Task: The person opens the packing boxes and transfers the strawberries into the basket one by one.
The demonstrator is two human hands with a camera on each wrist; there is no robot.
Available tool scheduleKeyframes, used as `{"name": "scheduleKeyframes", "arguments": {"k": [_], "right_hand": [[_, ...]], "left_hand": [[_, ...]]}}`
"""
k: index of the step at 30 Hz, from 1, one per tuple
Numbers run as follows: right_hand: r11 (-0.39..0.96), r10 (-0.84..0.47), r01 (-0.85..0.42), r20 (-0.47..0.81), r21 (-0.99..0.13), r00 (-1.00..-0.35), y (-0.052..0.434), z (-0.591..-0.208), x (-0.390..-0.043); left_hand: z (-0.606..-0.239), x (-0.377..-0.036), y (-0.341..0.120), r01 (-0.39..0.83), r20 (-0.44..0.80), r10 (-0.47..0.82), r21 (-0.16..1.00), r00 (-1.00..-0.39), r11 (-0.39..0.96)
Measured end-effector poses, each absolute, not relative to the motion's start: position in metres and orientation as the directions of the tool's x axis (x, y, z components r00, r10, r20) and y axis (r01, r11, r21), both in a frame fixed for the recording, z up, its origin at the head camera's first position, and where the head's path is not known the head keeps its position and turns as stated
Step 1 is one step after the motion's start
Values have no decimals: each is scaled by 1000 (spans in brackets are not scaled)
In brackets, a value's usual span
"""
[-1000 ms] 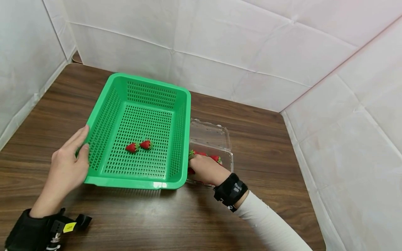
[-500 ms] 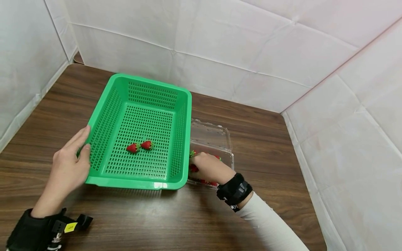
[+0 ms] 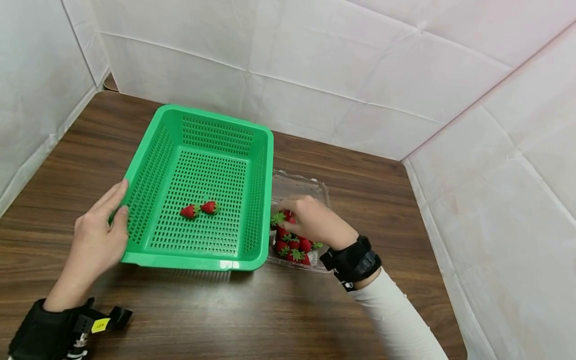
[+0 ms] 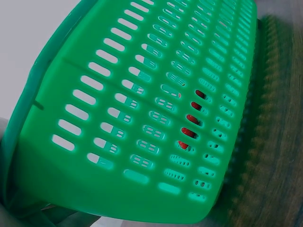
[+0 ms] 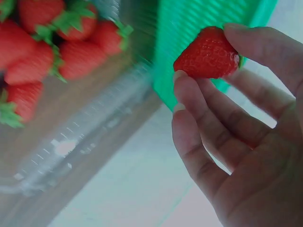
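Note:
A green slotted plastic basket (image 3: 198, 175) stands tilted on the table, with two strawberries (image 3: 199, 209) side by side on its floor. My left hand (image 3: 99, 232) holds the basket's left rim near the front corner. My right hand (image 3: 320, 223) hovers over a clear plastic clamshell box (image 3: 300, 187) just right of the basket. A strawberry (image 5: 208, 54) is pinched between its thumb and fingers, seen in the right wrist view. Several more strawberries (image 3: 292, 245) lie in the box. The basket wall hides the box's left side.
Brown wood-grain table (image 3: 216, 310) lies under everything. White sheeted walls (image 3: 315, 65) enclose it at the back, left and right. Through slots in the left wrist view, red strawberry patches (image 4: 190, 132) show inside the basket.
My right hand has risen out of the box and a little to the right, now with a strawberry in its fingers. The left hand and the basket stay put.

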State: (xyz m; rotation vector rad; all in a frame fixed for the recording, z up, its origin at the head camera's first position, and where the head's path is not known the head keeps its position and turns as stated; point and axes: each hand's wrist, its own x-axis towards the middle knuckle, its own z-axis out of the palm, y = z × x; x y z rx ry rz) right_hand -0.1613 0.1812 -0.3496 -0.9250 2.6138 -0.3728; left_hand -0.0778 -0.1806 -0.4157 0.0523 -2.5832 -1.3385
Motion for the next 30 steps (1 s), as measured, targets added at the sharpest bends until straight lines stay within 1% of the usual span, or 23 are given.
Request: {"name": "scheduleKeyframes", "arguments": {"k": [3,6,9,12,18,25,30], "right_hand": [[770,-621,-539,-206,-342,-757,178,-337,-165],[758,-628,-547,-171,-355,-759,171,-328,-169],[732,-651,-570,-136,-373,-747,162,-321,-173],[719,-667,-594,-120,-361,-735,152,-318,-175],[705,-695,-635,-127,-316,-708,130,-312,-177],[693,-714,-657,-151,-298,-684,108,-308,-183],[651,-756,-704,-161,-285,-634,94,-313,-190]], "left_hand": [[-415,-78,-181,66,178,-139,811,-974,581],[-415,-77,-182,60,170,-139,815,-976,576],[-416,-77,-182,61,174,-142,813,-975,579],[-416,-77,-182,65,181,-143,811,-973,581],[-415,-77,-181,67,179,-139,813,-974,578],[-415,-78,-181,59,172,-139,808,-975,587],[-414,-77,-182,44,167,-139,780,-976,624]]}}
